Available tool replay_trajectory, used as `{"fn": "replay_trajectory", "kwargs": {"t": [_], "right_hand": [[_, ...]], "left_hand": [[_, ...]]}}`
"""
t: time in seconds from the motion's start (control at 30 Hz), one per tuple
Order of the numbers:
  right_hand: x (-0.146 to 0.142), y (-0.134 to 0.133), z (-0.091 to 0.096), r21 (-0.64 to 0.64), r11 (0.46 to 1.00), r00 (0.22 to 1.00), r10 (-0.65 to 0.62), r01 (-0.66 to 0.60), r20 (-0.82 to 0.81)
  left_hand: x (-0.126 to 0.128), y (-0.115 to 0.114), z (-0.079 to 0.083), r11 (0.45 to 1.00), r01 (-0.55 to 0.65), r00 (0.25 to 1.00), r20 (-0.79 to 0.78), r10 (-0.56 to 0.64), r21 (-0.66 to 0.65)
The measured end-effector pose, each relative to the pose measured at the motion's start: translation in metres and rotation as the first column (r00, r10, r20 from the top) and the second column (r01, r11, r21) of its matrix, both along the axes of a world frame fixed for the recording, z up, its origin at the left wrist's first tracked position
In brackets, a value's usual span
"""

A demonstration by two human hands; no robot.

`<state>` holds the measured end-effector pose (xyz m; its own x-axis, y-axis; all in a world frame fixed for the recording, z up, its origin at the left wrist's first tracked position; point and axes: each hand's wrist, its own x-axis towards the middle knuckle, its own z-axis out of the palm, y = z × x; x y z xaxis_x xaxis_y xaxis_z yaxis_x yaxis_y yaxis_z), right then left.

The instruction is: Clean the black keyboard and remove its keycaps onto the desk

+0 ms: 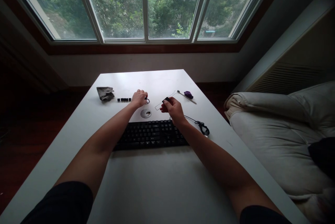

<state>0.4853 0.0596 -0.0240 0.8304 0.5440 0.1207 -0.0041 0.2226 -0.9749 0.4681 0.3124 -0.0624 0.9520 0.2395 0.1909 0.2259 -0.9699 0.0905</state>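
Observation:
My left hand (139,99) is over the white table, fingers curled down beside a small dark ring-shaped piece (148,101). Something dark shows at its fingertips, too small to name. In my right hand (175,109) a small flat black rectangular piece (165,100) is pinched between thumb and fingers, raised above the table. A bent thin wire tool (157,107) lies partly behind that hand. Below both hands is a black keyboard (151,135), its right end partly covered by my right forearm. To the left of my left hand several black keycaps (124,99) sit in a row.
A crumpled grey cloth (105,93) lies at the table's left. At the right are a thin white brush (187,97), a crumpled purple cloth (188,94) and a bundled black cable (203,128). A round grommet (146,113) sits in the tabletop (157,182). A padded sofa (269,140) stands to the right.

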Motion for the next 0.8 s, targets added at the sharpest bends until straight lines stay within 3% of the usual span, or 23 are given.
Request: {"fn": "replay_trajectory", "kwargs": {"t": [0.8], "right_hand": [[-0.0015, 0.0001, 0.0006, 0.017, 1.000, 1.000, 0.023, -0.023, -0.011]], "left_hand": [[-0.0068, 0.0008, -0.0004, 0.996, -0.074, 0.996, -0.059, 0.071, -0.058]]}}
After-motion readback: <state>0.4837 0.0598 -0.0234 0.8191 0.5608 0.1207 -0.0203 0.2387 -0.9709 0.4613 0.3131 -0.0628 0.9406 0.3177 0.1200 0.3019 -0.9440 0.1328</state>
